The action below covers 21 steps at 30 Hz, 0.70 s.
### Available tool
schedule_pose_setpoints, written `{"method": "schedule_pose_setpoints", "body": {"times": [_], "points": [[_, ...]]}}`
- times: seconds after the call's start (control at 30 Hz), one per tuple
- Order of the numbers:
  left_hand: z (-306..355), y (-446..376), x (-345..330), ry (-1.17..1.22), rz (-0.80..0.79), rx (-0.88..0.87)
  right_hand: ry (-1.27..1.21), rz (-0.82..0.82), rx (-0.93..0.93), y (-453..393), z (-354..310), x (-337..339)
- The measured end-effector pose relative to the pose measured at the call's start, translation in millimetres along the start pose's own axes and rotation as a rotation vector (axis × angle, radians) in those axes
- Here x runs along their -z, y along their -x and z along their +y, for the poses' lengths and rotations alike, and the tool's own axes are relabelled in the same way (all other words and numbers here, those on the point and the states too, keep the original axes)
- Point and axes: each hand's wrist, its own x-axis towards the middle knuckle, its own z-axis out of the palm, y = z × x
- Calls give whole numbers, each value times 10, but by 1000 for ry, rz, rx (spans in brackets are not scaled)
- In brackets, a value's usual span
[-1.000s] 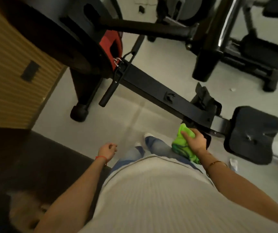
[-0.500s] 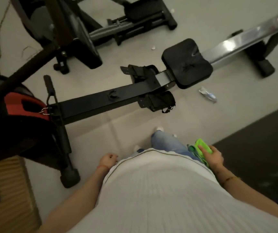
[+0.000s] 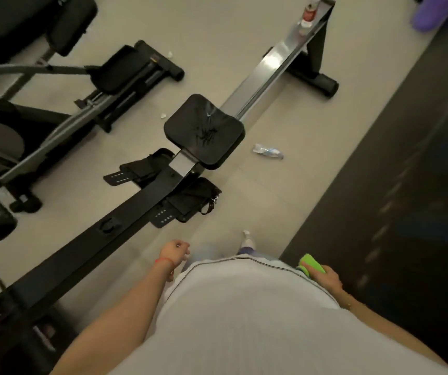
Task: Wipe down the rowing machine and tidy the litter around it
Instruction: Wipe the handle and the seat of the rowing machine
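Standing just beside black beam of rowing machine (image 3: 136,212), laid diagonally across pale floor (image 3: 285,190), seat (image 3: 204,131) ahead on the rail. Gripping bunched green cloth (image 3: 312,262) in right hand (image 3: 328,277) at the hip, clear of the machine; left hand (image 3: 175,251) loosely curled, holding nothing. On floor: crumpled clear wrapper (image 3: 267,152) near seat, white scrap (image 3: 162,115) on its far side.

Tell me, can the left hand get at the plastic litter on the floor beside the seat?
Probably yes, after a step and a bend. The left hand holds nothing, and the plastic litter lies on the person's side of the rail, with bare floor between.
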Motion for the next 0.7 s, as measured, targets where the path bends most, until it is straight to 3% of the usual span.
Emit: {"method": "schedule_pose_setpoints", "body": {"times": [0.13, 0.43, 0.7], "points": [[541, -82, -188, 34, 7, -7, 159, 45, 93, -164, -346, 242], [1286, -573, -348, 202, 52, 183, 191, 70, 286, -857, -1575, 692], [2563, -1390, -418, 411, 146, 196, 433, 19, 652, -1727, -3618, 1035]]}}
